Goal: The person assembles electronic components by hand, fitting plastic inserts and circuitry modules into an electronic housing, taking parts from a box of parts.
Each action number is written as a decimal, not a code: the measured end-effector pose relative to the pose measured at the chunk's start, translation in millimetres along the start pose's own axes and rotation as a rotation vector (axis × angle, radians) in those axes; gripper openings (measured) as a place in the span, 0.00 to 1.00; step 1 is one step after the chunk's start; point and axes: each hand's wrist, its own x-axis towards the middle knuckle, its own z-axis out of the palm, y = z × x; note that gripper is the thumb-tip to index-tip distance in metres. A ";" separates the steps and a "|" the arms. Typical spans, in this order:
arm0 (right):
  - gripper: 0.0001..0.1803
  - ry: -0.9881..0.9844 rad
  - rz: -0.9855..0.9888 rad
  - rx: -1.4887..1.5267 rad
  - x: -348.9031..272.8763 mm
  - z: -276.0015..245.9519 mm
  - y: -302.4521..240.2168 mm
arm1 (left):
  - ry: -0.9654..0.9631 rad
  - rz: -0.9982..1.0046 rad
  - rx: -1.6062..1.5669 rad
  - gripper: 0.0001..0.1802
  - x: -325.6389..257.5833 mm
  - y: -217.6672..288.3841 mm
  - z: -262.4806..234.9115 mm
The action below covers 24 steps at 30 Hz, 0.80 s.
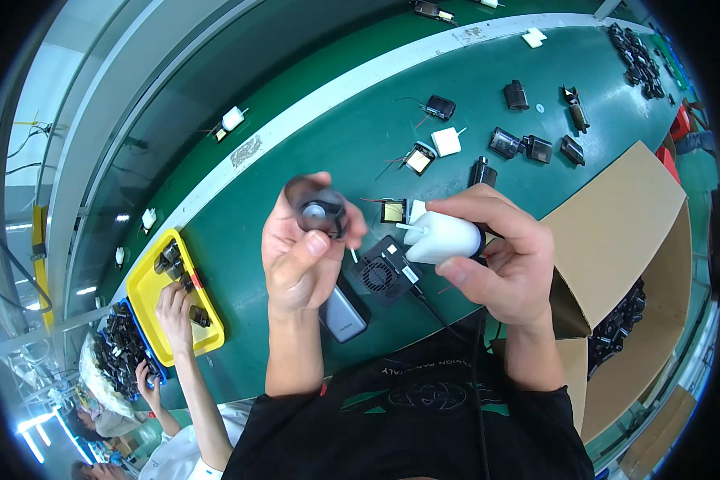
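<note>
Above the green table, my left hand (290, 268) is closed round a dark see-through plastic casing (322, 213), its round end facing up; motion blurs its edge. Beside it, my right hand (516, 260) grips a white rounded part (442, 238) between thumb and fingers. A thin white stem sticks out of that part toward the left hand. The two pieces are apart. Below them on the table lie a small black device with a fan grille (378, 274) and a grey power bank (344, 314). Just behind, a wired black part with a cream pad (393, 211) is partly visible.
An open cardboard box (616, 232) at the right holds black parts. Several dark casings (516, 95) and a white piece (446, 142) lie farther back. At the left, a co-worker's hand (174, 314) reaches into a yellow tray (210, 344). A pale rail (296, 120) crosses behind.
</note>
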 end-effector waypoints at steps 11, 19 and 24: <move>0.15 0.021 -0.070 -0.320 7.4 -0.3 -5.4 | 0.086 -0.091 0.293 0.26 -2.6 12.9 13.1; 0.14 0.001 -0.117 -0.368 9.4 2.1 -0.4 | 0.087 -0.111 0.309 0.24 -2.5 5.7 18.7; 0.14 -0.009 -0.107 -0.309 7.7 3.3 6.0 | 0.163 -0.210 0.144 0.24 -5.4 6.1 26.6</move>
